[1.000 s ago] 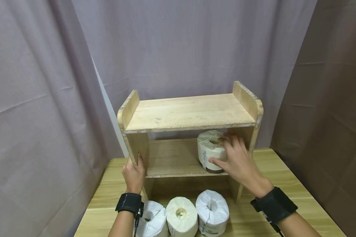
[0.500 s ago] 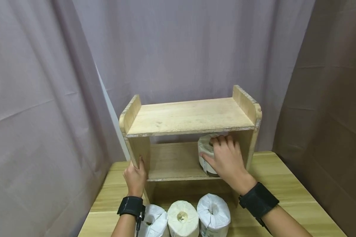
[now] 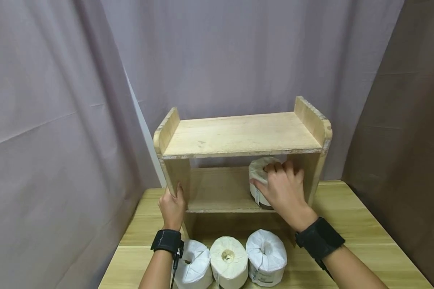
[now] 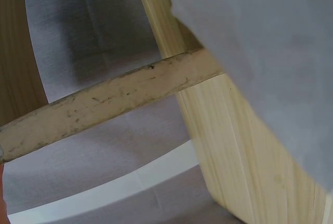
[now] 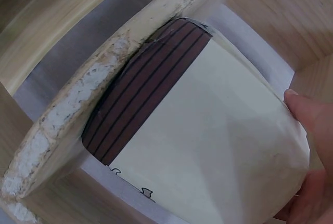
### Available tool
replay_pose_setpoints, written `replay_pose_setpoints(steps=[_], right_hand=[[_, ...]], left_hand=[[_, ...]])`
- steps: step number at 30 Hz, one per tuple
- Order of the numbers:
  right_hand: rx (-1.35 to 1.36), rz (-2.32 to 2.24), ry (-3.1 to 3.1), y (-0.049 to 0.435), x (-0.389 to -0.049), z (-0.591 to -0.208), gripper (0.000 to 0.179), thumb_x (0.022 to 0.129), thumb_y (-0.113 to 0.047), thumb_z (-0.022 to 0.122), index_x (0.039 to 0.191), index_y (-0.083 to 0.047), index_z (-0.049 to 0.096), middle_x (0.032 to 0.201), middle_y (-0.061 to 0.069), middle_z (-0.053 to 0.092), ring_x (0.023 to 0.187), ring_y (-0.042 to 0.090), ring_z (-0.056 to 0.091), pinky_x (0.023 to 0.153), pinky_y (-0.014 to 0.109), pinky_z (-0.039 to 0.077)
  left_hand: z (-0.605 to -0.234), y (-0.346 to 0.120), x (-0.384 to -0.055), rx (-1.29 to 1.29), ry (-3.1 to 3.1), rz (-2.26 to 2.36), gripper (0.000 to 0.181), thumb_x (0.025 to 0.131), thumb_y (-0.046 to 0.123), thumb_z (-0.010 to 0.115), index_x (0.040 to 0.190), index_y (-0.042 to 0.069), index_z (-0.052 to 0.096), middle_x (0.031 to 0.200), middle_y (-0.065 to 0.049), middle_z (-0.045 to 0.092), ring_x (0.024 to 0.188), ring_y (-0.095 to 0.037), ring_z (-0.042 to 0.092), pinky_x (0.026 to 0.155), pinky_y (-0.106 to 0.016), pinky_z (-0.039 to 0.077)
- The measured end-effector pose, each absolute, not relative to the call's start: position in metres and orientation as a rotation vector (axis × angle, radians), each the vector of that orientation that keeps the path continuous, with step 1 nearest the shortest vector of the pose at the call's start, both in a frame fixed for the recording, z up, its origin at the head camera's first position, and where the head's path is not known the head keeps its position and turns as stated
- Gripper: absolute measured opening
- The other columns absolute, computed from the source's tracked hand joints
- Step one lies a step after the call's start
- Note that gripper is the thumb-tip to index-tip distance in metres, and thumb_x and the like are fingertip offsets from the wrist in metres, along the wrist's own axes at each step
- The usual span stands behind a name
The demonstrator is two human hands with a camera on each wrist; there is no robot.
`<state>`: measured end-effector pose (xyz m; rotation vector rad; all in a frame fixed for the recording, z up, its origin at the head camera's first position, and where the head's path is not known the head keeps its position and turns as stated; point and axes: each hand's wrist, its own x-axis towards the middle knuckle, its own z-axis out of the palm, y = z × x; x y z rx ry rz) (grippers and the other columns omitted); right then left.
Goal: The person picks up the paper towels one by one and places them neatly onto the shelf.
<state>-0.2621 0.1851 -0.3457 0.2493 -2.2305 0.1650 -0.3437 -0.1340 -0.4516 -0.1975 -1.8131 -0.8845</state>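
Note:
A wrapped toilet roll (image 3: 257, 178) stands upright on the middle board of a small wooden shelf (image 3: 238, 134), near its right side. My right hand (image 3: 285, 190) holds this roll, thumb on its near side and bent fingers over the top at the core hole. Close up in the right wrist view, the roll (image 5: 208, 130) shows a brown striped band at its base, beside the board's chipped front edge. My left hand (image 3: 172, 208) grips the shelf's left side panel, thumb on the inner face; the other fingers are hidden behind it. That panel's edge (image 4: 104, 102) crosses the left wrist view.
Three more wrapped rolls stand in a row before the shelf: a white roll (image 3: 194, 267) by my left forearm, a cream roll (image 3: 235, 261), and another white roll (image 3: 267, 261). The shelf stands on a wooden table (image 3: 351, 224). Grey curtains (image 3: 235, 52) hang behind and beside it.
My right hand has moved left from the roll's right side to over its top, fingers now at the core hole. The left hand keeps its grip. The head view has shifted slightly.

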Motion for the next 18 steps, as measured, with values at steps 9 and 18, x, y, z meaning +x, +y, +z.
replay_pose_setpoints(steps=[9,18], right_hand=[[0.286,0.181,-2.225,0.186,-0.265,-0.336,0.057,0.081,-0.050,0.087,0.099,0.002,0.074,0.092,0.023,0.071,0.094,0.053,0.058,0.065,0.068,0.042],[0.304,0.208,-2.277,0.186,-0.271,-0.313,0.059,0.085,-0.051,0.084,0.100,0.005,0.073,0.096,0.027,0.071,0.102,0.058,0.055,0.073,0.076,0.039]], left_hand=[[-0.442,-0.134,-0.343,-0.170,-1.828,-0.889,0.020,0.099,0.016,0.069,0.098,-0.004,0.071,0.076,-0.025,0.072,0.065,-0.049,0.069,0.059,-0.062,0.049],[-0.422,-0.135,-0.345,-0.136,-1.831,-0.877,0.023,0.102,0.018,0.067,0.102,-0.004,0.072,0.073,-0.024,0.072,0.061,-0.045,0.068,0.059,-0.060,0.049]])
